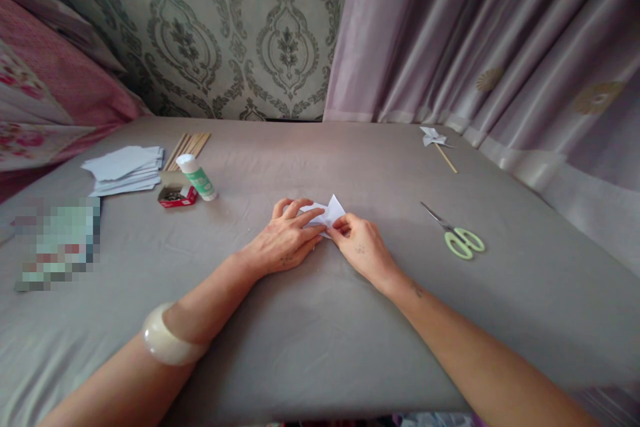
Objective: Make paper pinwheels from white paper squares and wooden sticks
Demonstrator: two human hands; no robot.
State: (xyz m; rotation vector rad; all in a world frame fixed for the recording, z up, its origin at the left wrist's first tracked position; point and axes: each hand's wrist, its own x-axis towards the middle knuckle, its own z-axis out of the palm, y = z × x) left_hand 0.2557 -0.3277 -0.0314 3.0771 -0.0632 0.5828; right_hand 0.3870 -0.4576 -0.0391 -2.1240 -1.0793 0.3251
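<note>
Left hand [287,238] flat, fingers spread: we pin small white folded paper piece [330,211] against grey cloth table [320,340], so right hand [361,248], pinching its near corner, can sharpen crease.

Grey cloth-covered table [320,360], damask-patterned wall [250,33] behind, mauve satin curtain [475,33] at right, pink floral bedding [35,100] left

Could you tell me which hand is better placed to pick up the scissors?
Probably the right hand: the scissors lie on its side, while the left hand presses the paper flat.
</note>
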